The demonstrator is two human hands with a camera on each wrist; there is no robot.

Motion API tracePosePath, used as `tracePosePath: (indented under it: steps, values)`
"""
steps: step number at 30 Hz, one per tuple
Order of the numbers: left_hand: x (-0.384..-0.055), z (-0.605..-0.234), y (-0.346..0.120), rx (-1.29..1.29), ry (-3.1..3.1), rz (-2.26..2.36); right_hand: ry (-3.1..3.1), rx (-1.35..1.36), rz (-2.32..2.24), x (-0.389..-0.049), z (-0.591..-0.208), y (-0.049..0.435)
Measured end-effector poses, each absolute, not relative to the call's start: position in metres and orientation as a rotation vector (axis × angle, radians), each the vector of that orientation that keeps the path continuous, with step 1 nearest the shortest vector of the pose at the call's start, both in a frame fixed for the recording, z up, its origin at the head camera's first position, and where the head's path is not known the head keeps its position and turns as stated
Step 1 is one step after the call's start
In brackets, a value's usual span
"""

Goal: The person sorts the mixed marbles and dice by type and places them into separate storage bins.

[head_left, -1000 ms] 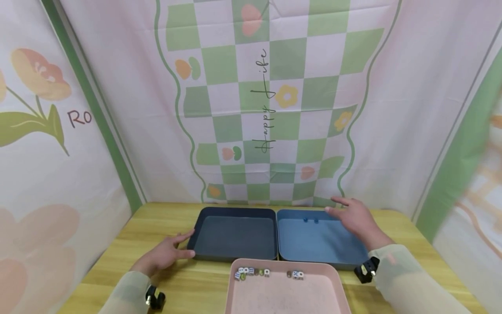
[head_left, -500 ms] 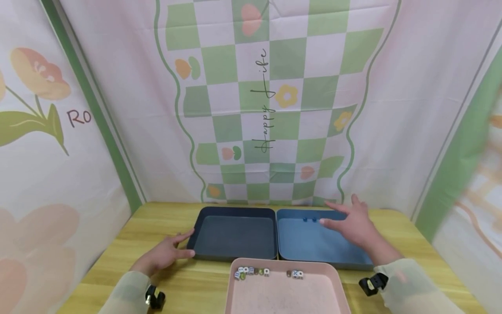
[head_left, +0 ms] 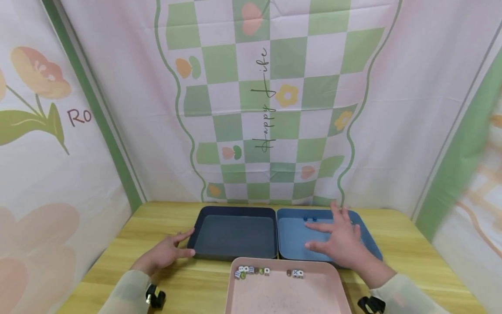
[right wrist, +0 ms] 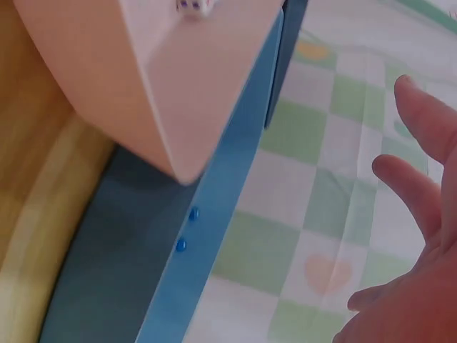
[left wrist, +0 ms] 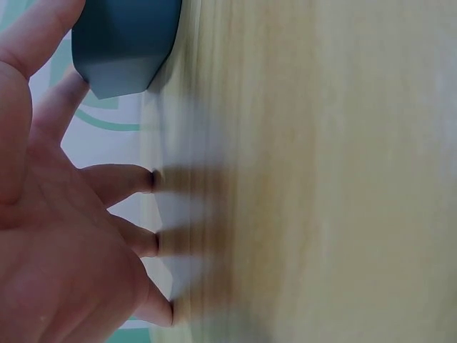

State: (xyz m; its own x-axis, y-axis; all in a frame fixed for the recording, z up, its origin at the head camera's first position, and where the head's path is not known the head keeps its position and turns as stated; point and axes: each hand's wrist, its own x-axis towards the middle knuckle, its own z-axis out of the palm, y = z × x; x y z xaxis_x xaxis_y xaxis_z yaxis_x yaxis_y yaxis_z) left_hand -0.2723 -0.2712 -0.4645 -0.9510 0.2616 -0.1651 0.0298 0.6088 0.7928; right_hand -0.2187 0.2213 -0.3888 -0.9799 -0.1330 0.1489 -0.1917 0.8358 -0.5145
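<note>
My left hand (head_left: 166,255) rests at the left side of a dark navy tray (head_left: 235,255), thumb and index finger against its wall. In the left wrist view its other fingertips (left wrist: 146,244) are down on the wooden table, all fairly straight. Over a blue tray (head_left: 288,253) to the right, my right hand (head_left: 343,242) hovers with fingers spread and nothing held. Two small blue beads (head_left: 310,219) lie near that tray's back wall, also visible in the right wrist view. A pink tray (head_left: 286,296) stands in front, holding several white dice (head_left: 298,274) and small green and brown pieces (head_left: 256,271).
The trays stand close together on a wood-grain table (head_left: 196,288). A printed curtain (head_left: 270,131) hangs right behind the table's back edge, with more fabric on both sides. Black wrist cameras (head_left: 155,297) sit on both sleeves.
My right hand has moved from the blue tray's back right edge toward me and left, over the tray, its fingers spreading. My left hand stays against the navy tray.
</note>
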Motion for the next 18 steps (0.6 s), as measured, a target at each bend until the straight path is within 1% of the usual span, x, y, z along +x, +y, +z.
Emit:
tracePosePath:
  steps: [9,18]
  values:
    - [-0.273,-0.466,-0.272,0.247,2.563,1.260,-2.943,0.409,0.739,-0.207,-0.391,0.198]
    - [-0.273,-0.464,-0.272,0.246,2.566,1.250,-3.049,0.441,0.722,-0.206,-0.396,0.183]
